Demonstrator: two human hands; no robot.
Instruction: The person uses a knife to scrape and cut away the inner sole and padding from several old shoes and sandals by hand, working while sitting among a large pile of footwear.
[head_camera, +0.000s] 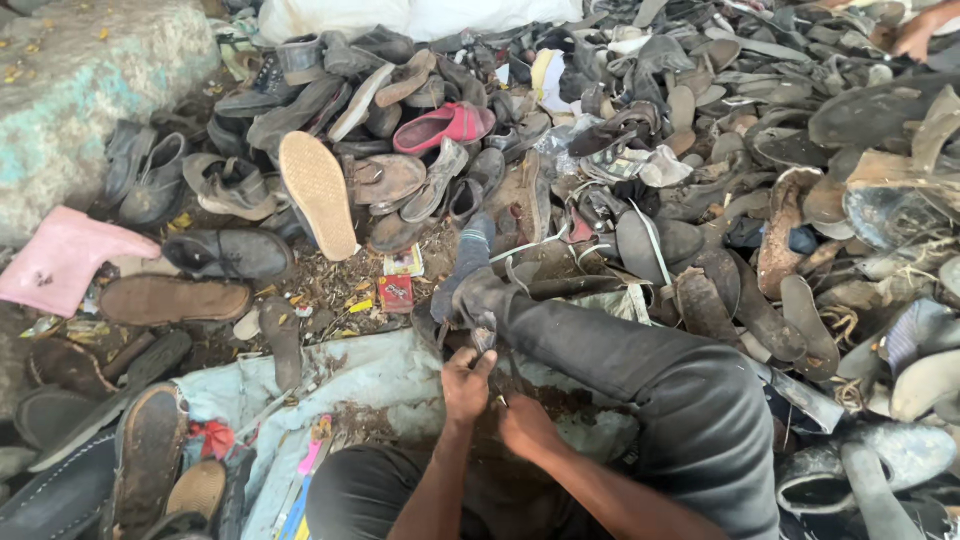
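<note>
— Between my knees, what were your hands doing?
— From my head view, my left hand (465, 385) pinched a dark sandal strap (483, 335) over the pale sack (380, 375). My right hand (527, 427) lay beside it; I couldn't tell its grip.

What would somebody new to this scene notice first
A vast heap of worn shoes and sandals covers the ground across the top and right. Colour stands out in the grey: a red slipper at upper centre and a pink rubber boot lying at the left edge. At bottom centre, the left hand and right hand work on a dark scrap beside a black-trousered leg.
</note>
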